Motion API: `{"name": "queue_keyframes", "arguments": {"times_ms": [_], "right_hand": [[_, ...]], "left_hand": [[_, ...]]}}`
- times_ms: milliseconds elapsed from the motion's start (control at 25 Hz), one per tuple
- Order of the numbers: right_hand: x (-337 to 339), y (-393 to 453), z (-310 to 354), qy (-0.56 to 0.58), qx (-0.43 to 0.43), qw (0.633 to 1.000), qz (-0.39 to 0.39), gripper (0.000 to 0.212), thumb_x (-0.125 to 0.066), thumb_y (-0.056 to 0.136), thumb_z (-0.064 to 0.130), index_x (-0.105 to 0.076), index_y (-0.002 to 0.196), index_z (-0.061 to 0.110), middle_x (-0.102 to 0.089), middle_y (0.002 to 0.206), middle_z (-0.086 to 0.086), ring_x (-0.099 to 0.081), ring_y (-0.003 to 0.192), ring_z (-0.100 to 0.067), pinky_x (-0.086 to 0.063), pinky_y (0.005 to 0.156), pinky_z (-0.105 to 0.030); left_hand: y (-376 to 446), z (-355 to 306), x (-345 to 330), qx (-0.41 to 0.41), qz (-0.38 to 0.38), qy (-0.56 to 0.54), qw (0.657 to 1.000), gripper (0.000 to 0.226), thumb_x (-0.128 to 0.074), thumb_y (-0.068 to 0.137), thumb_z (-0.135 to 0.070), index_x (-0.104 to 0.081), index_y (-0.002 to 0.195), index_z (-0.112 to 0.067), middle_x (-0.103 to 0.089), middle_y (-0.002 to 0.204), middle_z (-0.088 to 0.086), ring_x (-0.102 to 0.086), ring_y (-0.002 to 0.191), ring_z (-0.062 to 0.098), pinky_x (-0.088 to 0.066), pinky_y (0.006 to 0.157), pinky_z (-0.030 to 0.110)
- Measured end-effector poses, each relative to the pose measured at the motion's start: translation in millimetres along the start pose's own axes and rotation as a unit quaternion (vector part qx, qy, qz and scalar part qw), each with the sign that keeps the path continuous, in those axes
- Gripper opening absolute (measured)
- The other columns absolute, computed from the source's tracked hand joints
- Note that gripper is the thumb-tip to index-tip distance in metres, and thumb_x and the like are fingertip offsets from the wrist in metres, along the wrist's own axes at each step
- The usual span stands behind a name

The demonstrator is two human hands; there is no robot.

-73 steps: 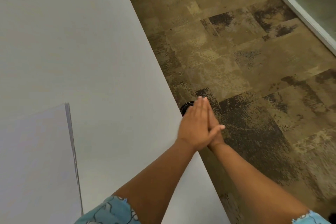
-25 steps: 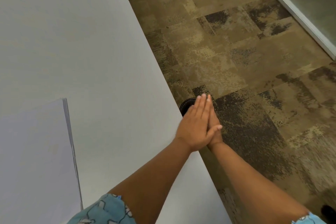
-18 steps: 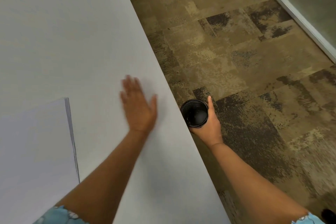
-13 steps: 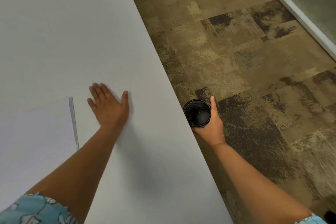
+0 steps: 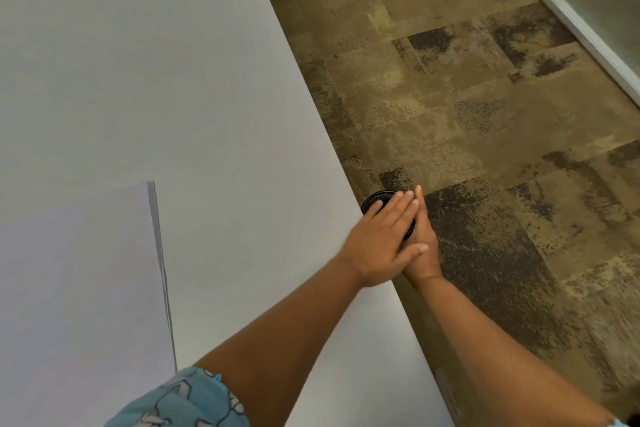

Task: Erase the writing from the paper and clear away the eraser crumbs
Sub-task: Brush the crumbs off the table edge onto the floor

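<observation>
Paper (image 5: pixel 76 288): white sheet, flat on the white table (image 5: pixel 173 80), at 8 o'clock in the view, no writing legible. Left hand (image 5: pixel 382 236) at 4 o'clock from the sheet, fingers straight and together, reaching past the table edge over a black mesh cup (image 5: pixel 375 199). Right hand (image 5: pixel 420 250) grips that cup just off the edge, above patterned carpet (image 5: pixel 467 97). Patterned blue sleeve (image 5: pixel 183 402) at 6 o'clock.

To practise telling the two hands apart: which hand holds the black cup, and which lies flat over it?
The right hand, off the table edge, grips the black cup from its far side. The left hand, fingers straight, reaches across the edge over the cup's mouth.
</observation>
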State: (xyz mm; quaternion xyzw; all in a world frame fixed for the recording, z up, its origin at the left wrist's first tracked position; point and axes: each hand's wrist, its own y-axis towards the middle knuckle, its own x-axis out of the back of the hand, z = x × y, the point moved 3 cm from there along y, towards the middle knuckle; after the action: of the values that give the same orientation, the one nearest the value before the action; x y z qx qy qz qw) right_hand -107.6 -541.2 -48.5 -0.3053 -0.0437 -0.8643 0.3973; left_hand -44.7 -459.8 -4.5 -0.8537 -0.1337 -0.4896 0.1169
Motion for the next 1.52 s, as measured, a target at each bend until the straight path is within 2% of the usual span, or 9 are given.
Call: {"name": "queue_keyframes", "arguments": {"times_ms": [120, 240, 440, 600, 800, 960, 1120, 1400, 1520], "right_hand": [[1.4, -0.2, -0.2, -0.026, -0.019, 0.999, 0.004, 0.103, -0.073, 0.068, 0.036, -0.001, 0.141, 0.040, -0.048, 0.136, -0.006, -0.049, 0.120, -0.028, -0.042, 0.094, -0.036], [1.8, -1.9, 1.4, -0.041, -0.039, 0.998, 0.000, 0.121, -0.084, 0.050, 0.046, 0.000, 0.137, 0.049, -0.046, 0.139, -0.006, -0.044, 0.124, -0.028, -0.039, 0.097, -0.042], [1.8, -2.8, -0.4, -0.039, -0.044, 0.998, -0.004, 0.122, -0.082, 0.046, 0.053, 0.002, 0.135, 0.053, -0.045, 0.139, -0.006, -0.044, 0.124, -0.029, -0.039, 0.097, -0.043], [2.0, -5.4, 0.0, -0.036, -0.035, 0.999, -0.009, 0.122, -0.081, 0.045, 0.054, 0.000, 0.137, 0.050, -0.046, 0.138, -0.004, -0.044, 0.124, -0.027, -0.038, 0.097, -0.041], [6.7, -12.3, -6.0, -0.102, -0.021, 0.995, -0.006, 0.109, -0.076, 0.062, 0.034, 0.000, 0.140, 0.042, -0.044, 0.139, -0.010, -0.043, 0.124, -0.030, -0.037, 0.098, -0.043], [8.7, -16.5, -10.8, -0.145, 0.010, 0.989, -0.031, 0.065, -0.041, 0.090, 0.028, -0.003, 0.143, 0.027, -0.034, 0.145, -0.015, -0.037, 0.129, -0.029, -0.033, 0.105, -0.040], [33.1, -10.1, 5.9, -0.007, -0.046, 0.988, -0.147, 0.116, -0.084, 0.056, 0.030, -0.005, 0.141, 0.037, -0.037, 0.143, -0.011, -0.037, 0.129, -0.027, -0.031, 0.104, -0.040], [18.6, 7.6, 100.9, 0.138, 0.069, 0.966, -0.206, 0.121, -0.086, 0.053, 0.029, -0.005, 0.142, 0.032, -0.032, 0.146, -0.002, -0.034, 0.131, -0.013, -0.035, 0.107, -0.033], [-21.7, 17.1, 148.4, 0.172, 0.120, 0.965, -0.156, 0.119, -0.087, 0.053, 0.021, -0.009, 0.143, 0.021, -0.034, 0.134, 0.019, -0.035, 0.120, 0.008, -0.033, 0.096, -0.006]], "left_hand": [[-19.2, 14.6, 33.0, 0.043, -0.138, -0.093, 0.985, 0.065, -0.040, 0.092, -0.039, -0.017, 0.145, -0.009, -0.013, 0.154, 0.006, 0.001, 0.142, 0.014, -0.001, 0.116, 0.034], [-71.1, 78.8, 60.7, 0.272, -0.276, -0.023, 0.922, 0.069, -0.037, 0.091, -0.038, -0.008, 0.145, -0.006, -0.004, 0.154, 0.009, 0.003, 0.142, 0.021, 0.004, 0.115, 0.036], [-157.7, 130.2, 47.7, 0.557, -0.249, -0.020, 0.792, 0.088, -0.024, 0.087, -0.058, 0.000, 0.144, 0.004, 0.001, 0.154, 0.023, 0.006, 0.143, 0.031, 0.000, 0.116, 0.041], [-132.1, 79.2, 17.7, 0.467, -0.162, 0.034, 0.868, 0.089, -0.021, 0.085, -0.059, -0.016, 0.141, 0.010, -0.016, 0.149, 0.031, -0.013, 0.140, 0.041, -0.008, 0.114, 0.049], [-51.6, -2.1, -9.3, 0.176, -0.067, -0.037, 0.981, 0.077, -0.033, 0.092, -0.051, -0.006, 0.146, -0.003, -0.001, 0.155, 0.015, 0.007, 0.143, 0.025, 0.008, 0.116, 0.043], [-42.8, -43.1, -1.8, 0.018, -0.053, -0.159, 0.986, 0.065, -0.036, 0.094, -0.040, -0.012, 0.147, -0.010, -0.008, 0.157, 0.006, 0.007, 0.142, 0.008, 0.004, 0.117, 0.029], [-78.8, -6.4, 22.0, 0.058, -0.166, -0.161, 0.971, 0.059, -0.043, 0.094, -0.030, -0.020, 0.145, -0.011, -0.012, 0.154, 0.002, -0.003, 0.143, 0.012, 0.003, 0.116, 0.024], [-186.8, 110.8, 79.8, 0.299, -0.302, -0.077, 0.902, 0.057, -0.039, 0.092, -0.029, -0.025, 0.143, -0.007, -0.017, 0.151, 0.004, -0.011, 0.143, 0.019, -0.004, 0.117, 0.031], [-231.4, 130.1, 88.1, 0.365, -0.310, -0.080, 0.874, 0.060, -0.030, 0.092, -0.038, -0.017, 0.146, -0.014, -0.010, 0.153, -0.005, -0.002, 0.142, 0.006, 0.005, 0.115, 0.020]]}}
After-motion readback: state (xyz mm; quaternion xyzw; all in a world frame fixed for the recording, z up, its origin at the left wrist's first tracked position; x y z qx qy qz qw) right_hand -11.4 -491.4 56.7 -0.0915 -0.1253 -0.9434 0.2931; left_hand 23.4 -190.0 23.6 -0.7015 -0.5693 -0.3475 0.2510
